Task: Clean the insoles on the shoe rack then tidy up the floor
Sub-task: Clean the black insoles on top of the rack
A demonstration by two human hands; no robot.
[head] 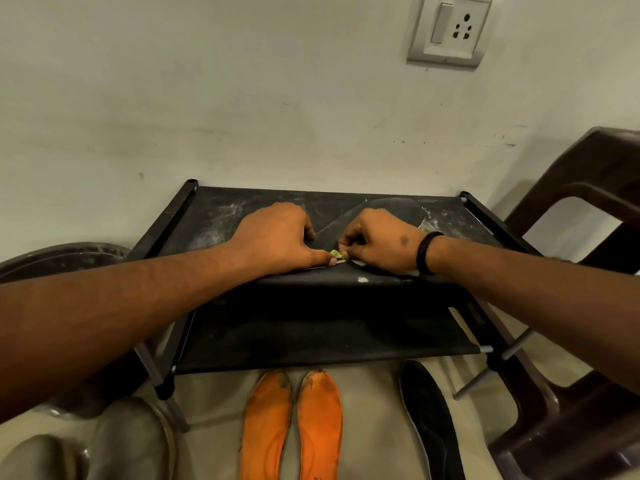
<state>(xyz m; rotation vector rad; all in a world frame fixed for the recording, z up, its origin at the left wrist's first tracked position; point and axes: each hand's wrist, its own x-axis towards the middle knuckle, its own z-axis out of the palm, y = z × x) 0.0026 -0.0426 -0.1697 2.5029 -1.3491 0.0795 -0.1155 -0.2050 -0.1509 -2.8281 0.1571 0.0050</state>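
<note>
A black insole (398, 209) lies on the dusty top shelf of the black shoe rack (214, 216). My left hand (277, 237) rests on the insole's near end, its thumb pressing the edge. My right hand (377, 240) pinches a small green-yellow scrap (335, 253) at that same end, right beside my left thumb. On the floor in front of the rack lie two orange insoles (266, 424) (320, 424) side by side and one more black insole (429, 424) to their right.
A brown plastic chair (588, 209) stands at the right, close to the rack. A dark round basin (59, 258) sits at the left. My feet (131, 441) are at the lower left. A wall socket (450, 29) is above.
</note>
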